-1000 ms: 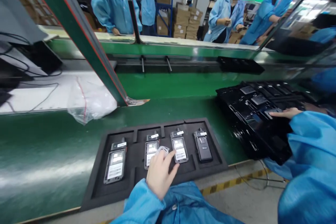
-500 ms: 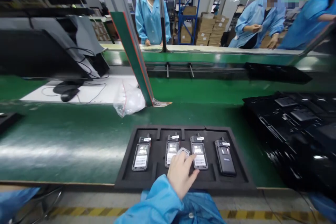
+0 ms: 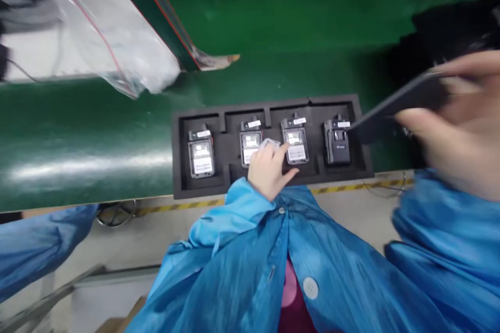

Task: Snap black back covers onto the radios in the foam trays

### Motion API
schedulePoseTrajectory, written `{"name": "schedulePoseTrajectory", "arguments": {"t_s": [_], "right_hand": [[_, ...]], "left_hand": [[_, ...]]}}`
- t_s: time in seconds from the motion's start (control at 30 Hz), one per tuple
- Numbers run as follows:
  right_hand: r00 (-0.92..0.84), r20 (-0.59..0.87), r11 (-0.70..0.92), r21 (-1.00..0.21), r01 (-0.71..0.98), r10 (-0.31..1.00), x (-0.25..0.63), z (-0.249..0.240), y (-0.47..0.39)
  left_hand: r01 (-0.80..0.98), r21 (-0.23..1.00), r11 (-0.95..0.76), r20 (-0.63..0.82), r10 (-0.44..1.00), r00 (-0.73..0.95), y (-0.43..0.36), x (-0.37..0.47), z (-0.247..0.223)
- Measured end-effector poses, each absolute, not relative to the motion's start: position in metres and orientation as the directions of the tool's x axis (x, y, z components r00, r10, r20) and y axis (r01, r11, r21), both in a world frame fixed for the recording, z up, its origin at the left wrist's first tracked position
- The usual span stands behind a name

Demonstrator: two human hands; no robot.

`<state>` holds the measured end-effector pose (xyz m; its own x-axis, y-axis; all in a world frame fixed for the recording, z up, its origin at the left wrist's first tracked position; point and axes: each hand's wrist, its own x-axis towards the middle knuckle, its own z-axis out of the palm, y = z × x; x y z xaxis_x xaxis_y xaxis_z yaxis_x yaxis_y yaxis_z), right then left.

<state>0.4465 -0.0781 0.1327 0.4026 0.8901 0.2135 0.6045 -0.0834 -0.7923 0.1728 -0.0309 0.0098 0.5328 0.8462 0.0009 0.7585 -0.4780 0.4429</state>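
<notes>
Four-slot black foam tray (image 3: 242,187) lies along the bench edge with handsets in it. Three handsets, the left one (image 3: 201,152), the second (image 3: 250,140) and the third (image 3: 296,145), show open backs with white labels. On the rightmost handset (image 3: 337,146) a dark battery covers the back. My left hand (image 3: 269,166) is over the tray between the second and third handsets, fingers closed on small pale cards (image 3: 270,142). Blurred at the right, my right hand (image 3: 464,119) grips a flat dark slab (image 3: 406,106), raised near the rightmost handset.
Behind the tray stretches the green bench (image 3: 304,21). A clear plastic bag (image 3: 128,57) sits by a slanted green post (image 3: 164,10) at upper left. Blurred black items (image 3: 457,31) are at upper right. Another person's blue sleeve (image 3: 42,244) shows at lower left.
The view has tilted down. My right hand has come into view from the right with the flat dark slab. My left hand stays over the tray with the cards.
</notes>
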Motion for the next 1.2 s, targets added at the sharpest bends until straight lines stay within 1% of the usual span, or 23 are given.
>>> {"name": "schedulePoseTrajectory", "arguments": {"t_s": [0.07, 0.1, 0.17, 0.3, 0.4, 0.53, 0.63, 0.73, 0.93, 1.1, 1.2], "right_hand": [[0.206, 0.178, 0.027, -0.815, 0.578, 0.962, 0.411, 0.096, -0.047], [0.085, 0.159, 0.089, -0.837, 0.539, 0.984, 0.398, 0.079, -0.035], [-0.066, 0.12, 0.137, -0.855, 0.5, 0.991, 0.382, 0.053, -0.02], [-0.2, 0.007, 0.124, -0.807, 0.577, 0.98, 0.38, 0.032, -0.012], [-0.232, -0.036, 0.116, -0.785, 0.608, 0.972, 0.382, 0.026, -0.008], [-0.268, -0.031, 0.156, -0.746, 0.647, 0.963, 0.382, 0.022, -0.004], [-0.285, -0.006, 0.216, -0.638, 0.739, 0.958, 0.38, 0.023, -0.004], [-0.259, 0.03, 0.235, -0.526, 0.817, 0.965, 0.378, 0.022, -0.006], [-0.229, 0.072, 0.238, -0.411, 0.88, 0.971, 0.371, 0.013, -0.011], [-0.197, 0.076, 0.211, -0.287, 0.934, 0.977, 0.362, 0.01, -0.017], [-0.195, 0.079, 0.209, -0.24, 0.948, 0.978, 0.359, 0.009, -0.021]], "left_hand": [[0.768, 0.425, -0.478, -0.023, 0.843, 0.538, -0.03, 0.174, 0.011], [0.774, 0.416, -0.477, -0.035, 0.842, 0.538, -0.03, 0.174, 0.011], [0.787, 0.398, -0.471, -0.052, 0.845, 0.532, -0.031, 0.174, 0.012], [0.806, 0.39, -0.445, -0.067, 0.86, 0.506, -0.031, 0.175, 0.011], [0.806, 0.4, -0.436, -0.075, 0.861, 0.503, -0.032, 0.175, 0.011], [0.813, 0.391, -0.431, -0.083, 0.864, 0.497, -0.032, 0.175, 0.012], [0.82, 0.381, -0.426, -0.098, 0.864, 0.494, -0.032, 0.175, 0.012], [0.824, 0.374, -0.426, -0.096, 0.866, 0.492, -0.033, 0.176, 0.012], [0.826, 0.369, -0.426, -0.067, 0.874, 0.48, -0.034, 0.176, 0.011], [0.822, 0.369, -0.434, -0.042, 0.876, 0.481, -0.034, 0.176, 0.01], [0.826, 0.369, -0.427, -0.061, 0.875, 0.479, -0.034, 0.176, 0.011]]}}
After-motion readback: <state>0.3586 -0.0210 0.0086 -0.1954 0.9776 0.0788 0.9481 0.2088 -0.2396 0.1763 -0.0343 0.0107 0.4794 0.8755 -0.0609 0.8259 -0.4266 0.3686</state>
